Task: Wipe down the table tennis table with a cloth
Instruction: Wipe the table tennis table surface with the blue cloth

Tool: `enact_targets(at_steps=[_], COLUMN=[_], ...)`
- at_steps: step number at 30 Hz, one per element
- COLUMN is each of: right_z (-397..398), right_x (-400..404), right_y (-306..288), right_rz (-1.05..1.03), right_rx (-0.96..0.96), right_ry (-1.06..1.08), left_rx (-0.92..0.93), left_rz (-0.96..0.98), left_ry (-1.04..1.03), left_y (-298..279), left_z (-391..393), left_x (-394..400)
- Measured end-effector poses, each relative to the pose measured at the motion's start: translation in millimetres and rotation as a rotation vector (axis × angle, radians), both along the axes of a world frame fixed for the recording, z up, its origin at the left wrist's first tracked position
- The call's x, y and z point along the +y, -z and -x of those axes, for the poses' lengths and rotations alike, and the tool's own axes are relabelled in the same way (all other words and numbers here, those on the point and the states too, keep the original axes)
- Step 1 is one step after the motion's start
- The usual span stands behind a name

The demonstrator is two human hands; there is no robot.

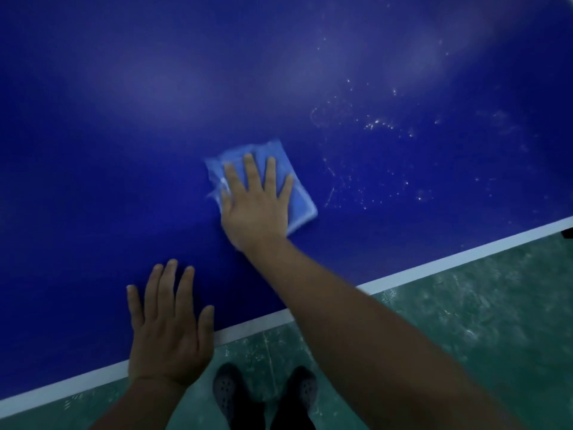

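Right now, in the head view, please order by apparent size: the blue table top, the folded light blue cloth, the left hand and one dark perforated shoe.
1. Blue table top, by far.
2. Left hand, near the camera.
3. Folded light blue cloth, partly covered.
4. Dark perforated shoe.

Right hand [255, 209] presses cloth [299, 200] on table [124, 150].

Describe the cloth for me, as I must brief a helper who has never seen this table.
On the blue table, look just in from the white edge line. The cloth lies flat under the right hand. It is a folded, pale blue rectangle, lighter than the tabletop.
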State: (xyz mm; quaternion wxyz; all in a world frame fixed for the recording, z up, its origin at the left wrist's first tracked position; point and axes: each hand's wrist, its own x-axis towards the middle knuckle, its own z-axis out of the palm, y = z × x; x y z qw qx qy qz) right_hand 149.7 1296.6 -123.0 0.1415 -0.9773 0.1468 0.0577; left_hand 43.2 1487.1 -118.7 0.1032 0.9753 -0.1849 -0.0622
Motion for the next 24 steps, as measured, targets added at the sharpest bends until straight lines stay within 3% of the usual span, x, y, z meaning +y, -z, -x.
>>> enact_targets(at_steps=[3, 7, 10, 12, 15, 17, 18, 21, 24], right_z=[-4, 98, 117, 104, 119, 151, 160, 166, 143], right_x=[-80, -213, -206, -149, -46, -37, -56, -131, -152], right_y=[8, -8, -15, -9, 0, 1, -1, -6, -7], right_rz=[0.103, 0.115, 0.105, 0.129, 0.155, 0.169, 0.179, 0.235, 0.132], right_rx=[0.044, 0.114, 0.117, 0.074, 0.015, 0.031, 0.041, 0.056, 0.066], right_ry=[0.226, 0.736, 0.821, 0.645, -0.054, -0.396, -0.418, 0.013, 0.518], left_rx=[0.011, 0.044, 0.048, 0.047, 0.038, 0.025, 0.019, 0.014, 0.022], left_rz=[0.003, -0.003, -0.014, -0.017, -0.026, -0.017, -0.012, -0.017, 0.003], left_ry=[0.003, 0.004, 0.005, 0.006, 0.008, 0.018, 0.022, 0.021, 0.011], left_y=[-2, -4, -3, -2, 0, 2, 3, 4, 1], left_z=[1, 0, 2, 1, 1, 2, 1, 1, 1], left_x=[-1, -2, -2, -1, 1, 1, 1, 0, 0])
